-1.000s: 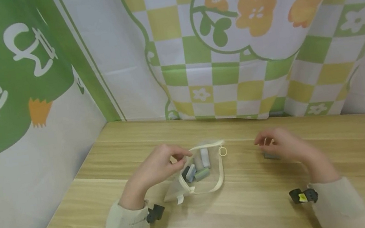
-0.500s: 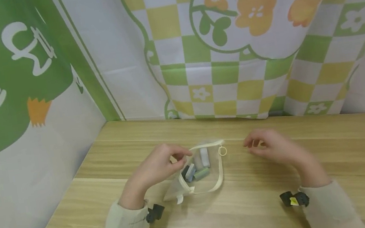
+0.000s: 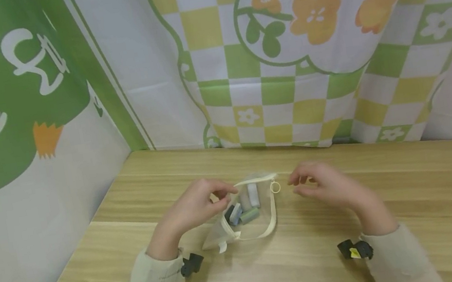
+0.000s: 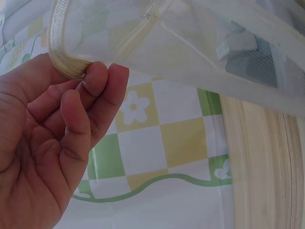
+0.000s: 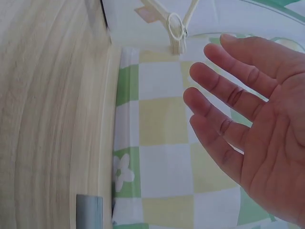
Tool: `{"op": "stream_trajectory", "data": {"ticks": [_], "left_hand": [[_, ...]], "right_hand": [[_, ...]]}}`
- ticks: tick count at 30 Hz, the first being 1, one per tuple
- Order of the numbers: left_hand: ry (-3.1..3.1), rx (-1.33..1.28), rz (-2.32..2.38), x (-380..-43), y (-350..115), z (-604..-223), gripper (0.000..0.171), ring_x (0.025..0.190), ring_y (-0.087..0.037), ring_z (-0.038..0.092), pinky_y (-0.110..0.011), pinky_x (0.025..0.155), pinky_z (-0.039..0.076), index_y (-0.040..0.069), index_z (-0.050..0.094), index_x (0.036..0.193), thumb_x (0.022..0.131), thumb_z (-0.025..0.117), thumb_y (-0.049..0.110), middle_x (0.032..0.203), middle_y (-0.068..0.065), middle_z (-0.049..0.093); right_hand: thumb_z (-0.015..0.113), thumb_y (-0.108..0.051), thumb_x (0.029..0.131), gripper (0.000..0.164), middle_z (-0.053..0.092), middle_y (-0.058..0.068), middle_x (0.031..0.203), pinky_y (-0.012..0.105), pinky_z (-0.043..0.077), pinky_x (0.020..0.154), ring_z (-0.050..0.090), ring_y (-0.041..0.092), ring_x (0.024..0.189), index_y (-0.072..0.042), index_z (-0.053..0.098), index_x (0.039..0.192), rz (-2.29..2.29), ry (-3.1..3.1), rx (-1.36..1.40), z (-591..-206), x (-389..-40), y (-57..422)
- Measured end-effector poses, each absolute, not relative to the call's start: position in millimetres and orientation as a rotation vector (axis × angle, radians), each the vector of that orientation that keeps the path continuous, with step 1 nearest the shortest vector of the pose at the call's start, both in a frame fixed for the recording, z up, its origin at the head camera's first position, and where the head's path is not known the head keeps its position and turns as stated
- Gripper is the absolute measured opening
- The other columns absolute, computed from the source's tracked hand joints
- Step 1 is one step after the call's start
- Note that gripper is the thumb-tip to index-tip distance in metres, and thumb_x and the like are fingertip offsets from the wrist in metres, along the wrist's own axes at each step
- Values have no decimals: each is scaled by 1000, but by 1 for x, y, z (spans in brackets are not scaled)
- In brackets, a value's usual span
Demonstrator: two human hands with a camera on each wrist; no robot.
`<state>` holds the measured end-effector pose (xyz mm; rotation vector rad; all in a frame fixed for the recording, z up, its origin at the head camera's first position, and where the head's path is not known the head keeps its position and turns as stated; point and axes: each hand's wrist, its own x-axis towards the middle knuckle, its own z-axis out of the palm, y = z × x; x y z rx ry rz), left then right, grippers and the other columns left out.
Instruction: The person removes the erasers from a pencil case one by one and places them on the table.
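Note:
A see-through mesh zip pouch (image 3: 269, 213) with cream edging lies open-mouthed on the table, several small grey, white and green blocks (image 3: 249, 215) inside. My left hand (image 3: 194, 207) pinches the pouch's zippered edge between thumb and fingers, as the left wrist view shows closely. To the right of the pouch, my right hand (image 3: 326, 186) hovers with relaxed fingers, holding nothing. The zip's ring pull (image 3: 275, 187) is just left of those fingertips, apart from them. On the table, a grey-blue block (image 5: 89, 211) appears in the right wrist view; in the head view it is hidden.
The pouch stands on a wood-grain table (image 3: 299, 267). Behind it hangs a checked, flowered curtain (image 3: 275, 88) reaching down to the back edge. A green and white printed cloth (image 3: 51, 188) covers the left side. Each wrist wears a small black camera (image 3: 355, 249).
My right hand has moved left toward the pouch's ring pull, leaving the grey block it was over. The left hand and pouch stay in place.

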<state>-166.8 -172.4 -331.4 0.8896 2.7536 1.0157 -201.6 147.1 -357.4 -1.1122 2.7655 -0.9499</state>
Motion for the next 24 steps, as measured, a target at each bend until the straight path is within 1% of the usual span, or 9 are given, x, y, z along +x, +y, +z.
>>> {"op": "stream_trajectory", "data": {"ticks": [5, 9, 16, 18, 24], "left_hand": [[2756, 894, 1020, -167, -173, -332, 24, 88, -12, 66, -20, 69, 52, 1, 73, 113, 91, 63, 4, 101, -12, 75], [2760, 899, 1019, -168, -173, -333, 24, 87, -11, 66, -20, 69, 52, 1, 73, 113, 91, 62, 4, 100, -12, 75], [2749, 898, 1028, -169, -174, -334, 23, 85, -9, 65, -20, 67, 52, 1, 73, 112, 91, 63, 4, 97, -9, 75], [2747, 902, 1030, -168, -173, -334, 23, 84, -8, 65, -20, 67, 52, 1, 73, 112, 91, 63, 4, 96, -7, 75], [2751, 906, 1029, -168, -172, -334, 23, 81, -7, 64, -20, 65, 52, 1, 73, 112, 91, 63, 4, 94, -6, 75]], "right_hand": [[68, -8, 91, 13, 70, 7, 101, 45, 54, 82, 60, 21, 94, -9, 70, 103, -943, 2744, -1155, -355, -200, 138], [69, -7, 90, 13, 70, 6, 99, 43, 54, 82, 61, 21, 92, -6, 70, 103, -942, 2734, -1239, -354, -199, 131], [67, -6, 91, 15, 71, 8, 104, 44, 54, 85, 63, 26, 95, -4, 70, 106, -977, 2655, -1297, -354, -195, 119], [66, -5, 91, 15, 71, 7, 102, 44, 54, 86, 63, 25, 95, -4, 70, 105, -992, 2638, -1315, -354, -194, 116], [67, -9, 92, 13, 70, 1, 97, 41, 55, 85, 64, 20, 92, -9, 71, 105, -955, 2640, -1388, -355, -193, 107]]}}
